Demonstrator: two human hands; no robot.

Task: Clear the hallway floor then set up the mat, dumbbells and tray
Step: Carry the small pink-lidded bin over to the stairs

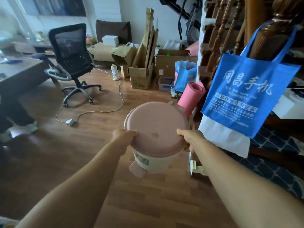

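Note:
A small pedal bin [156, 127] with a pink lid and cream body hangs above the wooden floor, held between both hands. My left hand [124, 134] grips the lid's left rim and my right hand [190, 138] grips its right rim. The pink foot pedal points toward me at the bottom. Just beyond the bin, a rolled pink mat [193, 96] leans against the stair post. No dumbbells or tray can be made out.
A blue tote bag [246, 96] hangs from the wooden stair post at right. Cardboard boxes [141, 76] stand at the back. A black office chair [74, 60] and a white cable with plug [70, 121] are on the floor at left. Someone's shoe [31, 127] shows far left.

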